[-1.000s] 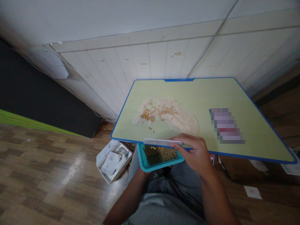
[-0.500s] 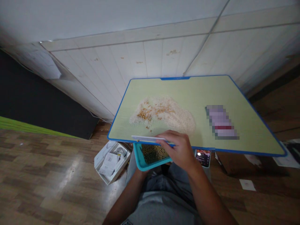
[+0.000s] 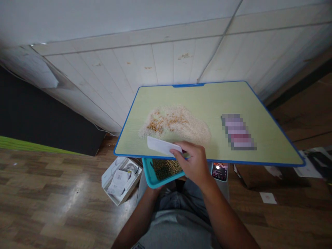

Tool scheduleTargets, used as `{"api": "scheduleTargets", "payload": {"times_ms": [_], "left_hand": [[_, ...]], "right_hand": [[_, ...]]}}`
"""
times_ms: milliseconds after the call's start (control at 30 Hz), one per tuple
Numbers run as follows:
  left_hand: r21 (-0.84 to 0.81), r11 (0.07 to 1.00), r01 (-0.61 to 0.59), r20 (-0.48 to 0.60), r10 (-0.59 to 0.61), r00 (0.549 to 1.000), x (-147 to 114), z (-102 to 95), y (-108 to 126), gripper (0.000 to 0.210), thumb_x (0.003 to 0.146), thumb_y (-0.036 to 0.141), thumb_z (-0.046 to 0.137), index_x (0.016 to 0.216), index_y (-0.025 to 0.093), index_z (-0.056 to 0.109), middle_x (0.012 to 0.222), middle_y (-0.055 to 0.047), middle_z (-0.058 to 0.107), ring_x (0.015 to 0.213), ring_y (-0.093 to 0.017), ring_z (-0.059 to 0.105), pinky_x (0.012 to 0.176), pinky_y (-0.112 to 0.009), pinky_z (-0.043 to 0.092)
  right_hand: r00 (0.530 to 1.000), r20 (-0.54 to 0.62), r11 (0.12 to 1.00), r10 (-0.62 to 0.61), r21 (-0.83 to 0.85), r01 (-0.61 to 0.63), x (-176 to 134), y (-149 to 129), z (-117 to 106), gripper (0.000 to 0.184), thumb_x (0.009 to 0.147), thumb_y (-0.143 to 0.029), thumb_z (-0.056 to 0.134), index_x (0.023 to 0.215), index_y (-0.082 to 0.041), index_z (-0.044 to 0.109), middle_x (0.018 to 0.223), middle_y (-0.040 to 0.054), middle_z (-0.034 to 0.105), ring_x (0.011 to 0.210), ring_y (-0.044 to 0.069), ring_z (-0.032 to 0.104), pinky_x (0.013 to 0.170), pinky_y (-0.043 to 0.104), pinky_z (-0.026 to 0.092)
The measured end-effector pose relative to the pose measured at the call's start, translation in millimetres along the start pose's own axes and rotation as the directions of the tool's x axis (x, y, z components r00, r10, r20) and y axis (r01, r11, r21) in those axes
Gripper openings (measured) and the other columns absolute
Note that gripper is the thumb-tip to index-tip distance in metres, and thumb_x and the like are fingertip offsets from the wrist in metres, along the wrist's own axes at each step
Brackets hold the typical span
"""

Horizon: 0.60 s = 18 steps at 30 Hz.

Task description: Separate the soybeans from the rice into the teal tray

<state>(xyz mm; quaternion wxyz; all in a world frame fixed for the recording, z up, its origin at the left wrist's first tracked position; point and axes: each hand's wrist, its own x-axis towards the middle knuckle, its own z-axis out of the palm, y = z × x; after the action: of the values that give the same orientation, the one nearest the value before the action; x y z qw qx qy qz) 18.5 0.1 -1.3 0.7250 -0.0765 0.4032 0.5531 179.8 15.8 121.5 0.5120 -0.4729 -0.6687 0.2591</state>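
Note:
My right hand (image 3: 193, 159) is closed around one end of a thin, flat white card (image 3: 160, 145). The card is tilted, its free end pointing left above the near edge of the table. Just beyond it, a spread of white rice-like grains (image 3: 199, 129) mixed with round yellow beans (image 3: 154, 126) lies on the tabletop. A teal tub (image 3: 148, 176) holding yellow and dark green beans sits below that edge. My left hand (image 3: 155, 189) supports the tub from beneath, its fingers mostly hidden.
The pale green table (image 3: 259, 103) has a blue rim and stands against the white panelled wall. A blurred-out object (image 3: 239, 132) lies on its right side. Under the near edge are a lit phone (image 3: 220, 172) and, on the left, an open white box (image 3: 121, 181) with papers.
My right hand has turned and raised the white card, so its broad face now shows instead of its edge. The tub stays at the table's edge. The whole view has shifted slightly.

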Motion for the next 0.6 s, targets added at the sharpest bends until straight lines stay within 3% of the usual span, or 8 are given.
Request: {"api": "scheduleTargets", "payload": {"times_ms": [100,200,400,600], "left_hand": [[-0.108,0.994,0.024,-0.077,-0.032,0.997,-12.9,20.7,0.3,0.051,0.115,0.044,0.032,0.133,0.014,0.069,0.107,-0.006,0.087,0.094,-0.024,0.080,0.141,-0.048,0.019],[-0.093,0.995,0.047,-0.094,-0.055,0.994,-17.1,22.6,0.2,0.054,0.114,0.047,0.033,0.114,0.014,0.076,0.105,-0.008,0.087,0.092,-0.028,0.079,0.142,-0.054,0.016],[-0.068,0.994,0.089,-0.064,-0.093,0.994,-7.9,2.8,1.1,0.062,0.110,0.060,0.036,0.107,0.019,0.082,0.113,-0.007,0.086,0.109,-0.035,0.076,0.138,-0.064,0.026],[-0.025,0.996,0.081,-0.099,-0.083,0.992,-9.9,1.3,1.5,0.068,0.110,0.062,0.033,0.095,0.021,0.086,0.108,-0.007,0.086,0.107,-0.033,0.076,0.133,-0.066,0.036]], "right_hand": [[0.997,-0.077,0.999,0.027,-0.030,-0.029,3.1,4.2,4.8,0.015,0.097,-0.023,0.068,0.093,-0.023,0.083,0.083,0.0045,0.084,0.072,0.020,0.076,0.066,0.031,0.060],[0.986,-0.160,0.995,0.044,-0.079,-0.057,7.5,10.0,4.1,0.016,0.097,-0.025,0.068,0.090,-0.022,0.081,0.078,0.0046,0.081,0.068,0.020,0.074,0.062,0.030,0.058],[0.969,-0.243,0.983,0.039,-0.167,-0.081,16.3,20.6,-6.0,0.017,0.097,-0.027,0.066,0.088,-0.024,0.080,0.076,0.0029,0.079,0.065,0.019,0.071,0.061,0.030,0.059],[0.944,-0.321,0.982,0.074,-0.140,-0.125,21.3,31.1,-16.3,0.015,0.095,-0.028,0.067,0.087,-0.024,0.079,0.075,0.0017,0.078,0.065,0.019,0.071,0.059,0.031,0.060]]}}
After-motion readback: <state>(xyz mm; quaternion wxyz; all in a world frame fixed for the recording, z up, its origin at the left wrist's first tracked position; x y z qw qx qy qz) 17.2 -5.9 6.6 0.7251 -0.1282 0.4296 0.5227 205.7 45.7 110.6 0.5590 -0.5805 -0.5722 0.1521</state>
